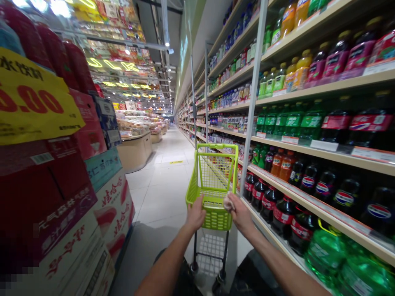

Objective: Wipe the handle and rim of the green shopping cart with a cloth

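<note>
1. The left hand (195, 213) is closed, fingers curled on the near edge of the green cart (217, 218) at 7 o'clock on its basket.
2. The right hand (240, 210), at 5 o'clock on the basket, is curled around a small white crumpled piece (228, 203), just beside the rim.
3. The cart stands directly ahead; its basket shows green slats and mesh inside. Dark wheels (220, 278) sit below, towards 6 o'clock.
4. From 1 to 4 o'clock, drink shelves (311, 149) run close along the cart's right, with a grey upright post (253, 98) at 1 o'clock.
5. Lower rows hold dark bottles with red labels (281, 216), Pepsi bottles (317, 187) and big green bottles (327, 248); upper rows hold green, orange and purple drinks.
6. From 8 to 10 o'clock, stacked cartons (113, 201) narrow the way; red writing reads 娃哈哈, and a dark red carton (58, 181) reads 元气森林.
7. Above them, a yellow price sign (33, 98) ends in ".00"; its first digit is cut off.
8. At 11 o'clock, a loaded display island (134, 153) borders the pale floor (160, 181); neon lettering (126, 85) overhead reads BULK.
</note>
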`<state>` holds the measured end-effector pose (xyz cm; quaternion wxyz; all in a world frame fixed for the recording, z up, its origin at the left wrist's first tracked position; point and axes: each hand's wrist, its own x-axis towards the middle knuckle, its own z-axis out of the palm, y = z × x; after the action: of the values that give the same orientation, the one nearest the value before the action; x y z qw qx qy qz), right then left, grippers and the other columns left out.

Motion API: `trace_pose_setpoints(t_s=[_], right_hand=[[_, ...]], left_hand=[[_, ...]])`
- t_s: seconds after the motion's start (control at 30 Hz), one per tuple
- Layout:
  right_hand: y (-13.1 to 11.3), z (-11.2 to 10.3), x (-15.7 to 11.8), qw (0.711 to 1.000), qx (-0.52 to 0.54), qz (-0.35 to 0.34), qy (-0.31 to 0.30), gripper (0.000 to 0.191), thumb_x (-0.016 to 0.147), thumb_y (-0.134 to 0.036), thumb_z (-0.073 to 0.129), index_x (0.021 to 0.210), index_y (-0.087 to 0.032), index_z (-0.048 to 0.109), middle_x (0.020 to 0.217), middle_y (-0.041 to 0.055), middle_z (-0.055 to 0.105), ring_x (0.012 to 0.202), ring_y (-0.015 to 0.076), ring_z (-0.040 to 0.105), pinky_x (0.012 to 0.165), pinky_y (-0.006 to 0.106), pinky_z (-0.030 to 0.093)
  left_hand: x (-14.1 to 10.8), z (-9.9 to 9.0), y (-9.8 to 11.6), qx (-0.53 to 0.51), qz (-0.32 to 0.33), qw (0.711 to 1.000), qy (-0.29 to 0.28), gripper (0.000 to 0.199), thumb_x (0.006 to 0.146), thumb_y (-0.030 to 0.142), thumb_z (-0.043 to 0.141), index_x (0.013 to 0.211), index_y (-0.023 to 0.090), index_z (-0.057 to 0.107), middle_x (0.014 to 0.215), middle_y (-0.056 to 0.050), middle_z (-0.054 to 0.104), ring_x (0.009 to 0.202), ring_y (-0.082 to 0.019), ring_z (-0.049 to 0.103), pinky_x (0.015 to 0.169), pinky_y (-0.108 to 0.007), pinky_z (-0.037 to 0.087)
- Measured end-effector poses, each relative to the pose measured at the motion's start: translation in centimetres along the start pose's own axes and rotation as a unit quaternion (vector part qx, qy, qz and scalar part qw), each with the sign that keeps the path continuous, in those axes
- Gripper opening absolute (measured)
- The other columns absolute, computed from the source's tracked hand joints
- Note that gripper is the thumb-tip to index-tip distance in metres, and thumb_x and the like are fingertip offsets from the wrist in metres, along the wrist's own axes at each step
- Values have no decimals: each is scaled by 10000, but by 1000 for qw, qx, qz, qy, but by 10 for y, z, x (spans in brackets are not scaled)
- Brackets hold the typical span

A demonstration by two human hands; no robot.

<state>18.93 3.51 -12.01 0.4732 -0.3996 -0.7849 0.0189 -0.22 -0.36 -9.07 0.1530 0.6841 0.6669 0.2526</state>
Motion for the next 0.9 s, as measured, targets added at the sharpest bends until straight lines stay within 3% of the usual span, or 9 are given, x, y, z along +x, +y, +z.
trace_pose_setpoints(t_s=[0.1, 0.17, 0.37, 0.47, 0.57, 0.67, 0.8, 0.9], right_hand=[[5, -1, 6, 998, -57, 16, -20, 429, 683, -51, 424, 1080, -171, 534, 1241, 116, 464, 1122, 228, 452, 919, 416, 396], [-6, 10, 5, 995, -73, -14, -62, 380, 703, -53, 453, 1050, -174, 550, 1209, 124, 495, 1082, 230, 485, 884, 418, 417], [-58, 57, 8, 972, -72, -208, -81, 193, 831, -175, 447, 970, -186, 580, 1265, 89, 457, 1168, 211, 407, 927, 435, 376], [-55, 80, -5, 950, -87, -279, -110, 233, 827, -110, 421, 986, -153, 585, 1251, 85, 474, 1197, 223, 374, 942, 441, 372], [-38, 97, -38, 945, -101, -269, -159, 237, 790, -74, 449, 955, -128, 609, 1109, 96, 583, 1094, 223, 486, 892, 403, 434], [-26, 88, -57, 957, -96, -218, -166, 195, 788, -91, 457, 834, -142, 639, 963, 91, 645, 948, 197, 577, 795, 342, 497], [-18, 41, -36, 980, -59, -168, -86, 198, 826, -135, 433, 893, -169, 616, 1189, 79, 530, 1137, 182, 446, 916, 371, 420], [-4, 22, -37, 987, -48, -140, -60, 230, 840, -135, 408, 950, -186, 603, 1229, 61, 498, 1207, 176, 364, 970, 401, 366]], left_hand=[[-6, -22, -30, 168, -4, 986, -20, 650, 652, 75, 359, 1298, 121, 307, 1384, -94, 273, 1292, -232, 174, 1024, -538, 86], [-8, -27, -37, 209, 16, 977, -47, 657, 645, 84, 372, 1297, 124, 306, 1395, -94, 243, 1297, -232, 152, 1018, -547, 86], [-3, -35, -40, 202, 34, 976, -81, 668, 660, 50, 316, 1312, 185, 268, 1376, -40, 302, 1282, -155, 212, 1033, -496, 135], [-1, -43, -45, 205, 35, 974, -88, 668, 661, 27, 294, 1310, 189, 272, 1375, -37, 304, 1281, -152, 213, 1032, -510, 114], [0, -44, -46, 209, 52, 971, -100, 659, 661, 25, 300, 1297, 199, 299, 1375, -25, 304, 1277, -148, 225, 1038, -505, 96], [1, -40, -43, 214, 65, 969, -102, 653, 671, 19, 289, 1296, 206, 303, 1379, -19, 294, 1276, -153, 228, 1033, -522, 90], [3, -33, -34, 242, 65, 964, -87, 625, 693, 12, 270, 1288, 198, 325, 1375, -32, 301, 1276, -177, 230, 1018, -555, 90], [3, -29, -26, 255, 71, 961, -83, 605, 705, 14, 267, 1281, 183, 340, 1370, -42, 311, 1280, -181, 218, 1017, -557, 85]])
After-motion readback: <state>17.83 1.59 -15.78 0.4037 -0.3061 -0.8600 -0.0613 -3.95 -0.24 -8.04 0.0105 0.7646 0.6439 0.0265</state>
